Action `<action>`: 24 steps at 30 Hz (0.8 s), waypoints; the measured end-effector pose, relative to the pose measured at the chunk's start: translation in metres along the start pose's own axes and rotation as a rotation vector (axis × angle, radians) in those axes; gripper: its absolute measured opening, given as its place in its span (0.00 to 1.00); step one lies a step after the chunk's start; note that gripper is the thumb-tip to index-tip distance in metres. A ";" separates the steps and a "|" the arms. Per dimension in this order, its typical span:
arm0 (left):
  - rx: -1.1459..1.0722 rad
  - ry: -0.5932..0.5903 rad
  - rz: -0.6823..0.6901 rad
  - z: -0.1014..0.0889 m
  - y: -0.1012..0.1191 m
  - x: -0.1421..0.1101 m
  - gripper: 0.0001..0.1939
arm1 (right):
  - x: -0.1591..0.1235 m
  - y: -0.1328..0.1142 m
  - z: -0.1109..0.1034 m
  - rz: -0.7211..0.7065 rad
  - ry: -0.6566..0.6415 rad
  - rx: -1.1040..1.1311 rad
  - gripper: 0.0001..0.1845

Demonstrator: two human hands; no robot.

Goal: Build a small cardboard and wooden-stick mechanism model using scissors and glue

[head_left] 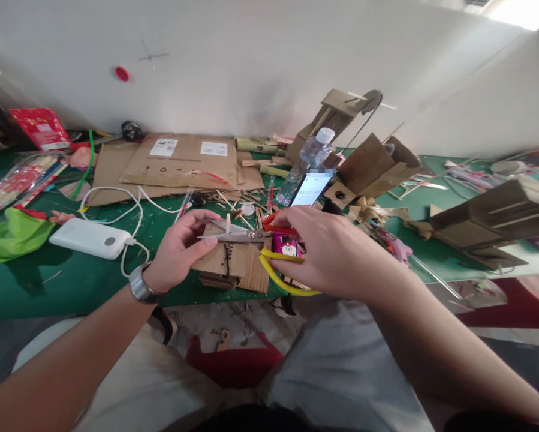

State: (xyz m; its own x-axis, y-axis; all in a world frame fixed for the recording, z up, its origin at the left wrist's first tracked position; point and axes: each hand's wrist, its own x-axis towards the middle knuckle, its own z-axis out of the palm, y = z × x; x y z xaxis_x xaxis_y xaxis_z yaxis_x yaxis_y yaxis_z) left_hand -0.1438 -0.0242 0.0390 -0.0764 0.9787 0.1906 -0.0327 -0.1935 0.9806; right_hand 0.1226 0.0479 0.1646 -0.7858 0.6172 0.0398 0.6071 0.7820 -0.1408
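My right hand [332, 255] grips scissors [240, 236] with red and yellow handles; the metal blades point left. My left hand [181, 249] pinches a small piece of cardboard [233, 264] with a short wooden stick [228, 223] standing up from it, right at the blade tips. A watch sits on my left wrist. Both hands hover over the near edge of the green table [71, 282].
A white power bank [89, 238] with a cable lies to the left. A phone [311, 189] with a lit screen leans behind the hands beside a water bottle [307, 162]. Flat cardboard sheets [179, 159], cardboard models [489, 219], sticks and scraps litter the table.
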 end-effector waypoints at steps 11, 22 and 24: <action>-0.046 -0.007 -0.012 0.007 -0.004 -0.006 0.23 | 0.003 0.005 0.017 -0.206 0.020 0.026 0.36; -0.167 -0.044 0.028 0.012 -0.014 -0.007 0.29 | 0.020 -0.005 0.011 -0.233 -0.101 -0.057 0.39; -0.177 -0.060 0.029 0.014 -0.013 -0.007 0.24 | 0.024 -0.007 0.007 -0.244 -0.120 -0.079 0.35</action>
State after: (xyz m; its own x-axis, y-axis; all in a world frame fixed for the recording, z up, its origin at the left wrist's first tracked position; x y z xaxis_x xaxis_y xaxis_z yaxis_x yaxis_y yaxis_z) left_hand -0.1292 -0.0272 0.0260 -0.0202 0.9739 0.2260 -0.2069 -0.2252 0.9521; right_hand 0.0989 0.0564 0.1601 -0.9153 0.3990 -0.0552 0.4020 0.9134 -0.0637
